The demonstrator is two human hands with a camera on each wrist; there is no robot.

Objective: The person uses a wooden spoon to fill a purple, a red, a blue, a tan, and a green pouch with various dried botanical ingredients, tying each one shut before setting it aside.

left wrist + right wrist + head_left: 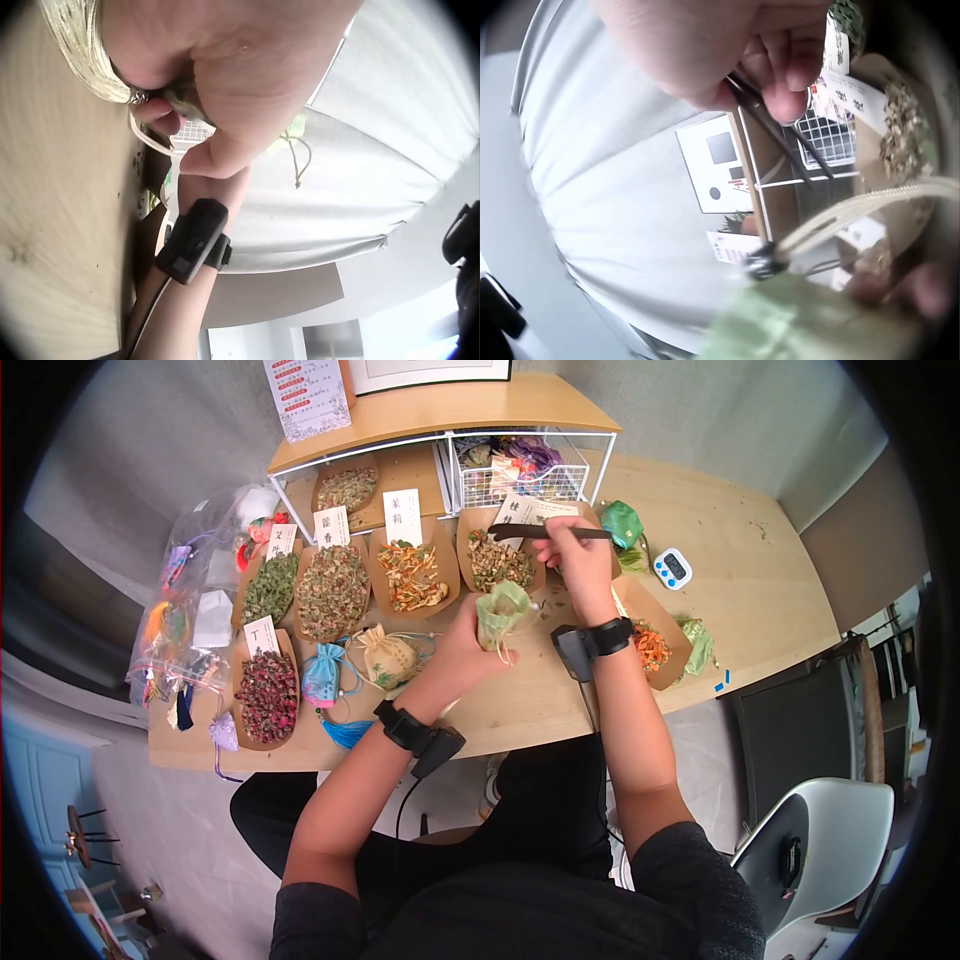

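In the head view, my left hand (466,648) grips a light green drawstring pouch (503,608), its mouth facing up. Dark tweezers (520,531) are pinched in my right hand (580,558), above the paper trays to the right of the pouch. The right wrist view shows the two tips of the tweezers (772,127) apart with nothing between them. Below them there, the pouch (769,322) appears with its pale cord (855,206). A pale gold tassel (86,49) hangs by my left hand (240,82) in the left wrist view.
Paper trays hold dried rosebuds (268,700), green leaves (270,588), yellow-orange flowers (412,575) and orange pieces (652,648). Finished-looking pouches, one blue (322,672) and one beige (388,657), lie in front. A timer (672,569) stands right, a shelf (450,415) behind.
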